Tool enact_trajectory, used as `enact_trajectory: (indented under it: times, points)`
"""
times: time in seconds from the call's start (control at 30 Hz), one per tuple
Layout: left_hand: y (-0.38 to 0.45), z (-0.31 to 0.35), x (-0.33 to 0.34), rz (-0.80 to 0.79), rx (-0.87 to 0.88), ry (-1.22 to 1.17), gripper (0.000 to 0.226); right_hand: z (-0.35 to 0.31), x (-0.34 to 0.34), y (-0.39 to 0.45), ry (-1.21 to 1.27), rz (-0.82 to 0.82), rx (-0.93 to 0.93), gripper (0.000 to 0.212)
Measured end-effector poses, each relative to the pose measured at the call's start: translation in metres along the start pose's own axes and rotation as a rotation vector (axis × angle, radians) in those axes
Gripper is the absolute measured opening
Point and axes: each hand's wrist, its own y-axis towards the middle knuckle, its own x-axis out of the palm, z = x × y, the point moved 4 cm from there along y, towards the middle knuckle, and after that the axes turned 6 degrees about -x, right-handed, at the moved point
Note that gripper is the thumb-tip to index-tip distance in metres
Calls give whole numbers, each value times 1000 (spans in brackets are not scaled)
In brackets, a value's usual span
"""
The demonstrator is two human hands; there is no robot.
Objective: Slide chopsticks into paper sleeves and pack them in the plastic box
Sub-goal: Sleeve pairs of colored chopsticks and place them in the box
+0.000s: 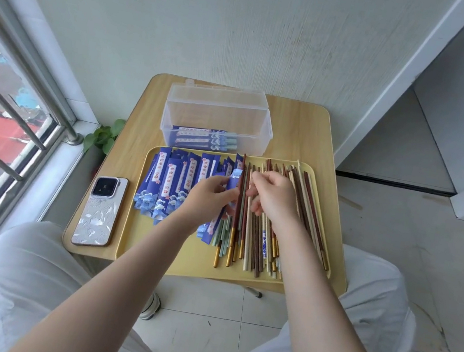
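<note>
Chopsticks (239, 195) stand between left hand (210, 193) and right hand (274, 197)

sleeves (168, 183): deep blue, red characters on a white strip, pale wave print at one end
chopsticks (260, 236): dark brown, red-brown, cream, pale green; some gold-tipped, one with blue-and-white pattern
tray (151, 248): pale yellow
box (219, 118): clear plastic
table (293, 131): light wood grain
phone (99, 212): silvery white, wavy relief, dark camera square
plant (105, 136): green leaves
trousers (32, 280): light grey
</note>
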Motion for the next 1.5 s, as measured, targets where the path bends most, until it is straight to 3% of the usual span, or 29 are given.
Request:
enact_trajectory:
  times: [0.07, 0.17, 0.3, 0.57, 0.77, 0.9, 1.13, 1.27, 1.4, 1.5]
  points:
    - [-1, -10, 2, -80, -166, -231, 20, 15, -6, 4, -305, 29, 28, 24]
    - [-3, -23, 5, -115, -363, -530, 22, 34, 3, 4, -741, -136, 112, 22]
    - [-1, -32, 8, -115, -433, -569, 30, 35, 17, 1, -890, -196, 113, 23]
    - [2, -33, 7, -104, -419, -544, 37, 31, 31, -6, -827, -211, 37, 13]
    - [7, -37, 7, -100, -422, -487, 42, 30, 33, -6, -887, -217, 84, 31]
    - [10, -39, 5, -108, -357, -385, 20, 30, 35, -7, -891, -206, 114, 51]
    - [9, -40, 5, -89, -294, -299, 16, 24, 37, -12, -832, -179, 124, 45]
    - [8, -38, 4, -93, -270, -284, 18, 22, 30, -11, -803, -145, 102, 24]
    - [9, -35, 3, -75, -209, -208, 18, 8, 12, -6, -703, -3, 4, 17]
    - [10, -33, 3, -52, -155, -42, 22, -10, -4, -1, -490, 190, -99, 6]
